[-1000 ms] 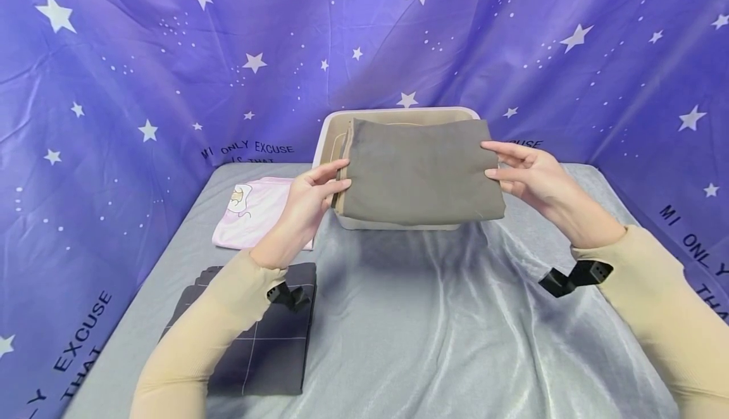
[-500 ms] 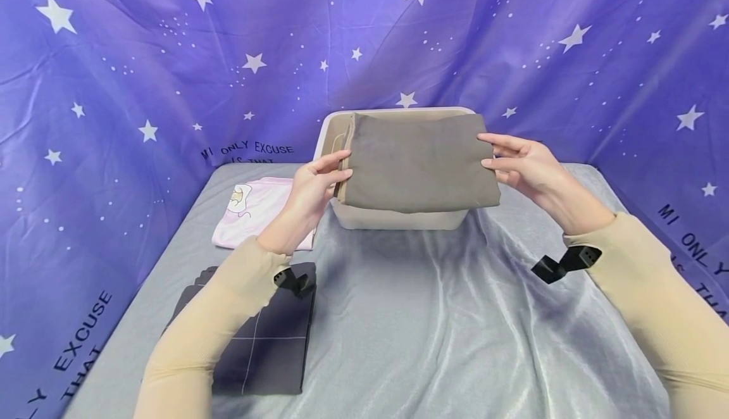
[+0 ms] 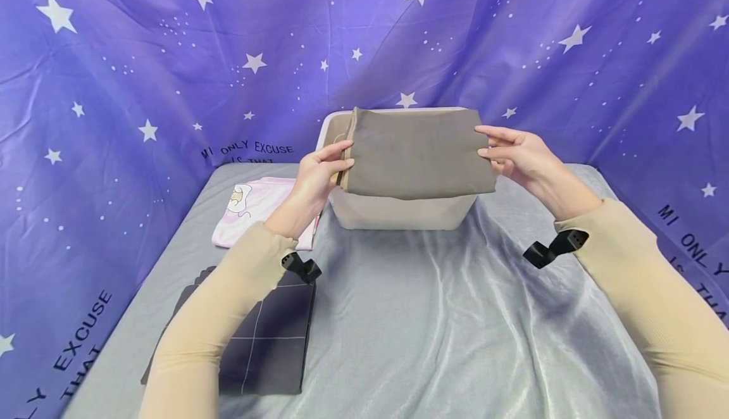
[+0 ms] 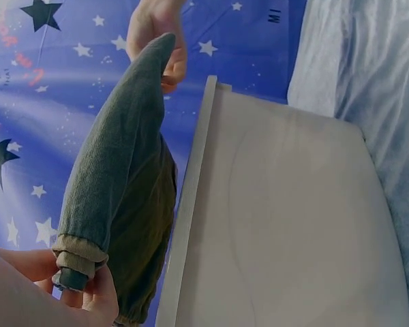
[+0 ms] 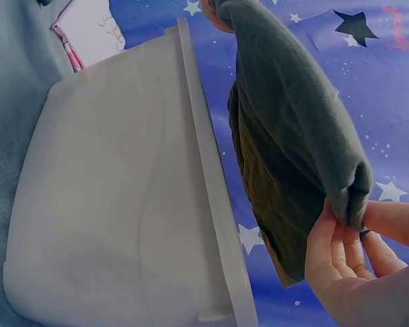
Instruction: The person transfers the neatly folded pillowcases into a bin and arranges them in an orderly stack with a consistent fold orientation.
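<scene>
A folded grey-brown garment (image 3: 421, 153) hangs between both hands, above the open top of a beige plastic bin (image 3: 401, 213). My left hand (image 3: 319, 175) pinches its left edge, where tan layered hems show in the left wrist view on the cloth (image 4: 112, 157). At the opposite edge my right hand (image 3: 526, 156) pinches the folded layers between thumb and fingers. Both wrist views show the garment just over the bin's rim (image 5: 215, 184), apart from it. The cloth hides most of the bin's inside in the head view.
Left of the bin lies a folded pink cloth (image 3: 259, 207) with a cartoon print. Nearer, partly under the left forearm, is a folded dark checked cloth (image 3: 273, 343). A grey velvety cover (image 3: 398, 318) spreads over the surface. A purple star-print curtain (image 3: 319, 33) stands behind.
Both hands have moved up and away from the camera with the garment, and more of the bin's front wall shows below it. The bin and the other folded cloths have stayed put.
</scene>
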A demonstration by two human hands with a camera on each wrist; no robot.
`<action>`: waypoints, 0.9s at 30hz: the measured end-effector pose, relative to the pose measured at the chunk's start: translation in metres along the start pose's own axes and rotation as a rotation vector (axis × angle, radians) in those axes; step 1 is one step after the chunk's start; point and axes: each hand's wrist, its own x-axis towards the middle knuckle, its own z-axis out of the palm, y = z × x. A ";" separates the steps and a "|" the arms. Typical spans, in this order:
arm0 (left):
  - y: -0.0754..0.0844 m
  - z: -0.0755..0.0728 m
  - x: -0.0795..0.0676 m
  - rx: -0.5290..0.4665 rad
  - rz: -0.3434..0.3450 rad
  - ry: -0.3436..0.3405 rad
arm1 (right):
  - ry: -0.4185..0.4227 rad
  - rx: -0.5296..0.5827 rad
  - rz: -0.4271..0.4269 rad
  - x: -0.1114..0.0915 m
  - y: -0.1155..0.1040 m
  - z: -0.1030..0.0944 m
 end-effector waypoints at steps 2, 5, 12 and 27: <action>0.001 0.000 0.003 -0.015 -0.002 0.004 | 0.004 -0.013 0.004 0.003 -0.001 0.001; 0.001 0.000 0.007 -0.020 0.000 0.013 | 0.009 -0.035 0.010 0.006 -0.002 0.001; 0.003 0.000 0.017 -0.019 -0.017 0.029 | 0.015 -0.041 0.023 0.016 -0.005 0.003; 0.006 0.002 0.031 0.044 -0.018 0.074 | 0.039 -0.040 0.065 0.033 -0.010 0.004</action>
